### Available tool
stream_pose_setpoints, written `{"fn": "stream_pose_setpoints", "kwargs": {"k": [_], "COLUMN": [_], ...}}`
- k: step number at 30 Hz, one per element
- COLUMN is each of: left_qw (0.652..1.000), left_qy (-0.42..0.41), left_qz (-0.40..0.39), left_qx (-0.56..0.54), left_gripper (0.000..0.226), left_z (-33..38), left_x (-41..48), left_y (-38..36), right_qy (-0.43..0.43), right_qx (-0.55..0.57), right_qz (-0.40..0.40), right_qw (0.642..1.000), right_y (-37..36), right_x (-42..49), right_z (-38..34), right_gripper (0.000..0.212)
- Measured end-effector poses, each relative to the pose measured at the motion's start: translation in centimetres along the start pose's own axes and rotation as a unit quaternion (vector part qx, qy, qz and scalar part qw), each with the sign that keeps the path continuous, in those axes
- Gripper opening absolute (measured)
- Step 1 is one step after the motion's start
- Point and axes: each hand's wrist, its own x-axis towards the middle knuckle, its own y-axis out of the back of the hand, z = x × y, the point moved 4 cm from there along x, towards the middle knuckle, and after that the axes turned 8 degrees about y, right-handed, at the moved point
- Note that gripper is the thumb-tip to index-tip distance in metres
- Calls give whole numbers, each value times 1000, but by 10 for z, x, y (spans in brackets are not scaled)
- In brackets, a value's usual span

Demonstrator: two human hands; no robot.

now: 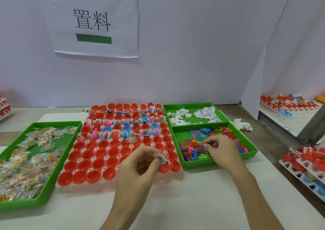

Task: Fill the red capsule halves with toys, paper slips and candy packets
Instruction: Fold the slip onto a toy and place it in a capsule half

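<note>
head view: left hand pinches a paper slip above red capsule halves; right hand seems to pinch toys in a green tray.

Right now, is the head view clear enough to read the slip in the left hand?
Head view: even light, faint shadows; the slip in the left hand is soft, print unreadable; the candy tray bows and smears near the left edge.

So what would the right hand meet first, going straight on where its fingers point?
Probably the plastic toys in the green tray, just beyond the right hand's fingertips; contact is unclear.
</note>
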Motion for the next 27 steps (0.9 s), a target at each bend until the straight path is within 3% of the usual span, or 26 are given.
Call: {"fn": "stream_pose_setpoints", "kwargs": {"k": [9,16,18,21,27], "left_qw": [999,998,997,995,987], "left_qy": [6,30,36,46,83], "left_qz": [-20,-26,-28,-22,2], "left_qx": [-31,-46,-63,-89,-138], "left_gripper": [29,33,33,31,19], "left_z": [-2,-2,-2,-2,-7], "left_x": [-3,-2,-2,0,4], "left_y": [-7,-5,-4,-2,5], "right_qy": [2,55,50,77,126], "right_qx": [-11,95,183,362,451], "right_qz": [49,137,117,41,-31], "right_qw": [999,984,975,928,883], "right_y": [-2,7,6,1,-5], "right_x": [-1,-5,-7,-14,-36], "right_z": [3,-12,-21,-50,-97], "right_gripper": [16,24,20,14,10]}}
